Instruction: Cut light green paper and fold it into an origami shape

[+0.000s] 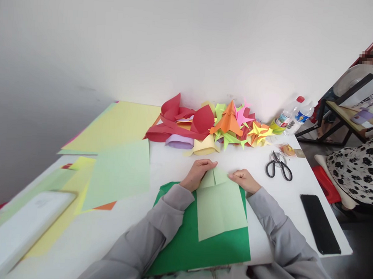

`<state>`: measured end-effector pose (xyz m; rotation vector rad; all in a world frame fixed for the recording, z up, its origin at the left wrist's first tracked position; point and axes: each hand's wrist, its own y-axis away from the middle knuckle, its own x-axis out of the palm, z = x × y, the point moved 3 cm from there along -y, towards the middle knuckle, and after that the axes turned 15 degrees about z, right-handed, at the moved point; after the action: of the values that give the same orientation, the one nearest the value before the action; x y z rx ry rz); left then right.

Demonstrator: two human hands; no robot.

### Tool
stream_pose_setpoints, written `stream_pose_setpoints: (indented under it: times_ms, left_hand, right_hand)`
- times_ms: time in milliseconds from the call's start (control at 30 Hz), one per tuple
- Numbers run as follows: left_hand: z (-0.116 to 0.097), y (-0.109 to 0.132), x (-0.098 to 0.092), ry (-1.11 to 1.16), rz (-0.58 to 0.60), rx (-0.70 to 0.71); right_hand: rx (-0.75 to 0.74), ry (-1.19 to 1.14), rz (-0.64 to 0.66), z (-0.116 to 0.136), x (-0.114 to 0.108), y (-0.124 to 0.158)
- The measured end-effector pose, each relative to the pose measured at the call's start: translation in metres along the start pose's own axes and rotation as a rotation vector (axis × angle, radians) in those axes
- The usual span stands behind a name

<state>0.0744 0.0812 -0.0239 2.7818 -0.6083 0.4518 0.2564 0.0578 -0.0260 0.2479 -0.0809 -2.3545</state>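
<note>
A light green sheet of paper (222,210) is partly folded, its top part turned down into two flaps that meet at a middle slit. My left hand (197,175) is closed on its upper left edge, thumb and fingers pinching near the top. At the upper right edge my right hand (245,181) pinches the same paper with curled fingers. Beneath lies a dark green sheet (180,249), partly covered by the paper and my left sleeve.
Folded paper planes (229,121) and red paper bands (178,122) are piled by the wall. Black-handled scissors (279,165), a phone (320,223) and bottles (286,115) stand or lie right. Loose sheets (119,173) and a white device (28,227) occupy the left. A person (358,169) sits beyond the right edge.
</note>
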Motion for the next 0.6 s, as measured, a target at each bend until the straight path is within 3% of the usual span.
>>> stream_pose_setpoints:
  times_ms: [600]
  left_hand:
    - [-0.0022, 0.0003, -0.0004, 0.025, 0.008, -0.015]
  right_hand:
    - [-0.028, 0.000, 0.063, -0.0040, -0.0011, 0.0016]
